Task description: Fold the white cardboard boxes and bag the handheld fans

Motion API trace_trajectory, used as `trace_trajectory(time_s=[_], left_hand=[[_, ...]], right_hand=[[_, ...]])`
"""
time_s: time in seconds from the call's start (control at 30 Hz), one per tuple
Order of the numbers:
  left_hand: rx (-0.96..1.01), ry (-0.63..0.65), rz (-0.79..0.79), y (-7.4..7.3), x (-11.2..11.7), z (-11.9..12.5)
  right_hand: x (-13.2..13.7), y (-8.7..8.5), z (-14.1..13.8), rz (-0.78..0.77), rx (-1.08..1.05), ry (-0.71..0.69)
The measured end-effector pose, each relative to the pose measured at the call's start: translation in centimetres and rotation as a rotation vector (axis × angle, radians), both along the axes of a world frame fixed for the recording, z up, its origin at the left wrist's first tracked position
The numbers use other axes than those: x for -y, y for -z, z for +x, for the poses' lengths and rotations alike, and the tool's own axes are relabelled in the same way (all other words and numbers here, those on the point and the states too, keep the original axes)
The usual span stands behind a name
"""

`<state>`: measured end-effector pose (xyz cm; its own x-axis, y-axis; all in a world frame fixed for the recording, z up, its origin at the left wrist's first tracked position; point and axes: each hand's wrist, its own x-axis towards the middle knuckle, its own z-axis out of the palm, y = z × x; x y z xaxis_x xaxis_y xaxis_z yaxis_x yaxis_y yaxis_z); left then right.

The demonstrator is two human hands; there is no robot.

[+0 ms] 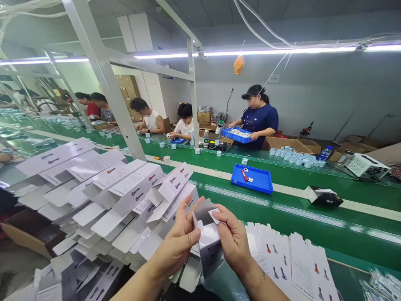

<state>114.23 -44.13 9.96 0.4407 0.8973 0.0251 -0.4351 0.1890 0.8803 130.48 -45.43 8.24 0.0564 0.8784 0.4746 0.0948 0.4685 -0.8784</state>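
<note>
In front of me a small white printed carton [210, 251] is held upright between both hands, its top flaps raised. My left hand [180, 240] cups the carton's left side, thumb on the near edge and fingers stretched up beside a flap. My right hand [233, 234] pinches a small flap at the upper right corner, fingers wrapped against that side. Left of my hands lies a large overlapping pile of opened white cartons [134, 196] with pictures of small tools. On the right are flat, unfolded carton blanks [282, 259].
A green conveyor line [297, 213] runs across, bearing a blue tray [253, 179] with a red item, a black bag [326, 197] and light-blue round parts [294, 156]. Opposite, a person [258, 113] holds another blue tray. A metal post [106, 79] rises at left. Plastic-wrapped pieces [382, 286] lie bottom right.
</note>
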Motion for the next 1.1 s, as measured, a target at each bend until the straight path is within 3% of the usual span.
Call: trace_trajectory(time_s=[0.1, 0.2, 0.4, 0.5, 0.63, 0.73, 0.9, 1.0, 1.1], left_hand=[[0.025, 0.144, -0.051, -0.4, -0.1, -0.3], [0.013, 0.218, 0.020, -0.3, 0.4, -1.2], [0.257, 0.365, 0.073, 0.5, 1.3, -2.4], [0.264, 0.227, -0.083, 0.0, 1.4, -1.3], [0.101, -0.009, -0.270, -1.3, 1.7, 0.7], [0.021, -0.142, -0.266, -1.6, 1.6, 1.7], [-0.095, -0.322, -0.174, -0.6, 1.5, 2.5], [-0.338, -0.318, -0.033, -0.1, 1.7, 2.6], [-0.545, -0.113, 0.174, -0.1, 1.2, 1.9]], right_hand=[[0.6, -0.7, 0.3, 0.112, 0.133, -0.024], [1.2, -1.5, 0.5, 0.142, 0.193, -0.057], [2.0, -2.7, 0.5, -0.031, 0.188, -0.092], [2.1, -2.5, 0.2, -0.074, 0.146, -0.048], [1.8, -2.3, -0.3, -0.043, 0.232, 0.000], [2.2, -2.6, -0.3, 0.007, 0.321, 0.047], [4.4, -1.5, 0.3, 0.082, 0.645, 0.165], [4.7, -0.2, 0.7, 0.055, 0.697, 0.126], [4.0, 0.7, 1.4, 0.025, 0.538, 0.051]])
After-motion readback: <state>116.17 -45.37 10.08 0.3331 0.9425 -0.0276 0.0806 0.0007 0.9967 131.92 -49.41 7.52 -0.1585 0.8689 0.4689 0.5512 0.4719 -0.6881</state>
